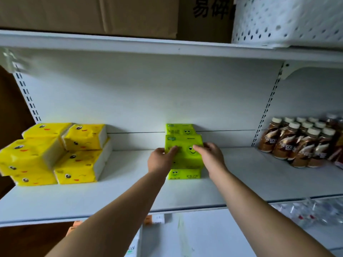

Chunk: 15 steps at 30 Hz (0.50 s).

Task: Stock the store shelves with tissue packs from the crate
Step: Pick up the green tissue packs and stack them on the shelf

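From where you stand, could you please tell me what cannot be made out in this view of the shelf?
Crate: nowhere in the head view.
Lower green pack: mostly covered by the top green pack, which left hand and right hand hold.
Cardboard box: its print cut by the top edge.
Goods on the lower shelf: blurred, kind unclear.

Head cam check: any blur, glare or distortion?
Head view: wide-angle lens bows the white metal shelf edges; corners smear, worst on the clear plastic bottles lower right; light dim, even, no glare; centre sharpest on the bright green smiley tissue pack between left hand and right hand.
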### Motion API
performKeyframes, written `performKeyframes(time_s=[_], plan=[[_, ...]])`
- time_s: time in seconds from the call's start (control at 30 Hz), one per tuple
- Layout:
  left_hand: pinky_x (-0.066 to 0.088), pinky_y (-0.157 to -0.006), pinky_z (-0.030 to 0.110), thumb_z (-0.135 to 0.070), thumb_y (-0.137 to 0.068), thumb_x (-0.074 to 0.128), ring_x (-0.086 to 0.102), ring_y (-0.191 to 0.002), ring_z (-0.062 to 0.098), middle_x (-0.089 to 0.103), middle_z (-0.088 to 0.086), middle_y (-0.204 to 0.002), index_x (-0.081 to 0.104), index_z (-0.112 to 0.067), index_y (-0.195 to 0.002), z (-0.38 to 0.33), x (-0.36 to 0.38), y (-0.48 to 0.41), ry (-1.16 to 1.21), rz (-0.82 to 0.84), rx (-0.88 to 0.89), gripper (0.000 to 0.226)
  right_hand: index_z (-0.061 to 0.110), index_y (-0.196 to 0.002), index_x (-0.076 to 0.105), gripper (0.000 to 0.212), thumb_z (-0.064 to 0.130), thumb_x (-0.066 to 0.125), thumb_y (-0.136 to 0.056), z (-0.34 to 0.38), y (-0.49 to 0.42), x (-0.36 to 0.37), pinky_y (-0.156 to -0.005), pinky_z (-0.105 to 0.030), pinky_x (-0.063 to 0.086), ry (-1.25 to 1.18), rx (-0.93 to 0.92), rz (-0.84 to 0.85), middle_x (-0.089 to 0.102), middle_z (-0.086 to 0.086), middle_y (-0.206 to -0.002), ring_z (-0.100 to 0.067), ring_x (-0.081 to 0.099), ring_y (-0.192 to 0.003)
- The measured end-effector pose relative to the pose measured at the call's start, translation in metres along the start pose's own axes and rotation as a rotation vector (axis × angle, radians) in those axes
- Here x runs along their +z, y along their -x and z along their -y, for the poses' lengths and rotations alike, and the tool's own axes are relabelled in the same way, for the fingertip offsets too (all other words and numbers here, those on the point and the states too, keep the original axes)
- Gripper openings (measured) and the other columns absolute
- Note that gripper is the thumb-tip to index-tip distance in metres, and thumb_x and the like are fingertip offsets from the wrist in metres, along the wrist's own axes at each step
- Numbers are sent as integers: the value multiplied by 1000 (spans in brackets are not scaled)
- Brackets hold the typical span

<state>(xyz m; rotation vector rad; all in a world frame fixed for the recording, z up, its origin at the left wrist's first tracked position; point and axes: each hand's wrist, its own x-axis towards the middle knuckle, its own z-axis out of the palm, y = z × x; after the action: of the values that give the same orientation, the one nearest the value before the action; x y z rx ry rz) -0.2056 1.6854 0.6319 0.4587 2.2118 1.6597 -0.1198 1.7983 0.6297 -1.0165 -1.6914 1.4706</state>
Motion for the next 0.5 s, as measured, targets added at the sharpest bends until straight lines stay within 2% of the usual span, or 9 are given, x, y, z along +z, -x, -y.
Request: performKeyframes(time_s=[0.1, 0.2, 0.23, 0.33, 0.4, 0.5], plan=[[52, -87, 37, -44, -79, 67, 64, -96, 30, 70, 13, -98, 69, -8, -97, 0, 4, 0, -131, 102, 12, 41, 12, -99, 68, 28, 25, 73, -74, -7, -2, 1, -77, -30, 49, 127, -48, 51, 71, -5, -95, -23, 65, -88], [54, -87, 39, -40, -53, 70, 67, -92, 26, 71, 9, -101, 66, -13, -102, 0, 4, 3, -109, 194, 31, 56, 14, -102, 67, 32, 25, 74, -73, -14, -9, 2, -83, -31, 51, 194, -20, 121, 70, -4, -103, -21, 65, -93], [54, -86, 38, -35, -51, 71, 67, -91, 25, 70, 7, -101, 65, -14, -104, 1, 4, 1, -129, 218, 50, 57, 14, -105, 66, 35, 26, 74, -73, -16, -11, 2, -84, -31, 51, 197, -8, 128, 70, -5, -106, -21, 65, -95], [53, -81, 33, -17, -69, 74, 65, -91, 24, 68, 5, -103, 60, -14, -110, 6, 4, -6, -206, 220, 108, 43, 12, -124, 55, 56, 34, 73, -76, -12, -11, 1, -90, -29, 45, 251, -18, 99, 62, -6, -124, -24, 60, -110], [48, -73, 28, -18, -76, 71, 64, -92, 24, 68, 6, -104, 61, -13, -109, 8, 4, -10, -250, 178, 129, 34, 9, -135, 42, 68, 38, 70, -79, -9, -12, 1, -95, -29, 41, 293, -26, 60, 55, -8, -132, -25, 53, -121], [40, -56, 16, -23, -81, 68, 60, -78, 21, 66, 5, -94, 63, -10, -103, 10, 7, -12, -317, 138, 145, 26, 12, -129, 48, 58, 41, 66, -82, -10, -16, 5, -92, -30, 43, 332, -49, 64, 58, -7, -128, -25, 55, -116]])
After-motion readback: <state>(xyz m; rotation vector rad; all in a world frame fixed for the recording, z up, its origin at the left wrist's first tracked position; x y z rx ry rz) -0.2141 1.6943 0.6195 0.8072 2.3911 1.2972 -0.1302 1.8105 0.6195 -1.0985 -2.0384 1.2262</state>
